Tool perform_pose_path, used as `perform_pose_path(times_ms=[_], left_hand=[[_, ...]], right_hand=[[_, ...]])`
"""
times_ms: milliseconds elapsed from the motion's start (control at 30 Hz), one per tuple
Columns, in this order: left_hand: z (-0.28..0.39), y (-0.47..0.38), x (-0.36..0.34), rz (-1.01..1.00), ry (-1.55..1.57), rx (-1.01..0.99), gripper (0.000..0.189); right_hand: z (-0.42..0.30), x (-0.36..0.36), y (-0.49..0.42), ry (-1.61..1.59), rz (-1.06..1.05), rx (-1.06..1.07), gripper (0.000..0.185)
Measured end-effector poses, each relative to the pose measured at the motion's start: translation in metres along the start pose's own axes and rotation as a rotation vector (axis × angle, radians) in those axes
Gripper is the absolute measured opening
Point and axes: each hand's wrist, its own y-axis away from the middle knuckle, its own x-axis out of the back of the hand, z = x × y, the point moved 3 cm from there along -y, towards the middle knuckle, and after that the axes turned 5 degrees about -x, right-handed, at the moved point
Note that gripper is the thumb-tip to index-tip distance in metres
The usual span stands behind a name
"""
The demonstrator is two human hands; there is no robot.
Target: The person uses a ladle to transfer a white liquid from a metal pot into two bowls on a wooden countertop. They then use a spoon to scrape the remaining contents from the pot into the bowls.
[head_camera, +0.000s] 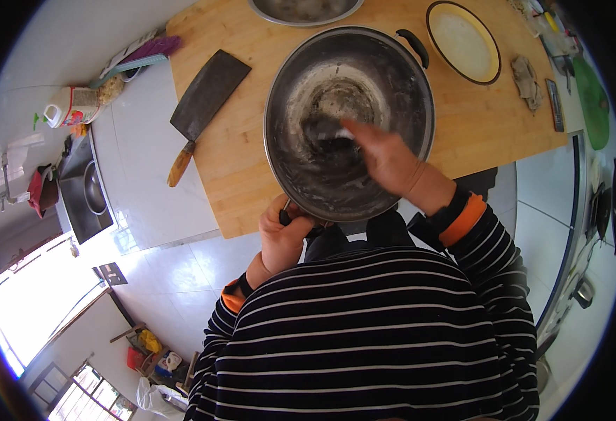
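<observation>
A dark metal wok (408, 100) with pale residue and dark liquid or smears inside stands at the near edge of the wooden board. My left hand (282, 231) grips its near handle. Inside the wok is my right hand (384, 158), blurred by motion, its fingers around a dark thing too blurred to name, low over the wok's middle. The wok's second handle (414, 47) points to the far right.
Left of the wok lies a cleaver (210, 94) with a wooden handle. Beyond it stands a metal basin (305, 21). A yellow bowl of whitish liquid (463, 44), a crumpled cloth (526, 84) and a remote control (555, 105) rest on the wooden board (476, 121). A sink (79, 194) is far left.
</observation>
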Motion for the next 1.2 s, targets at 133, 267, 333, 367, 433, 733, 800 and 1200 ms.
perform_pose_path(times_ms=[133,267,333,367,433,733,800,1200], left_hand=[[-0.005,0.000,-0.001,0.045,0.093,-0.017,0.044],[-0.003,0.001,0.001,-0.001,0.079,-0.038,0.045],[-0.002,0.001,0.001,0.017,0.071,-0.042,0.034],[-0.002,0.000,-0.001,0.024,0.076,-0.048,0.029],[0.000,0.000,-0.001,0.026,0.055,-0.033,0.029],[0.001,0.002,-0.005,0.038,0.075,0.011,0.029],[0.001,0.002,-0.006,0.038,0.085,0.005,0.029],[0.002,0.002,-0.005,0.029,0.089,0.009,0.026]], right_hand=[[-0.012,0.001,0.020,-0.102,-0.125,-0.007,0.048],[0.000,0.045,0.029,0.086,-0.059,-0.233,0.034],[0.014,0.056,0.033,0.221,-0.123,-0.417,0.028],[0.016,0.056,0.034,0.208,-0.143,-0.367,0.027],[0.021,0.050,0.038,0.199,-0.173,-0.354,0.025],[-0.003,0.011,0.032,-0.005,-0.094,-0.216,0.033],[-0.010,0.001,0.029,-0.059,-0.112,-0.220,0.032],[0.020,0.042,0.042,0.193,-0.173,-0.238,0.034]])
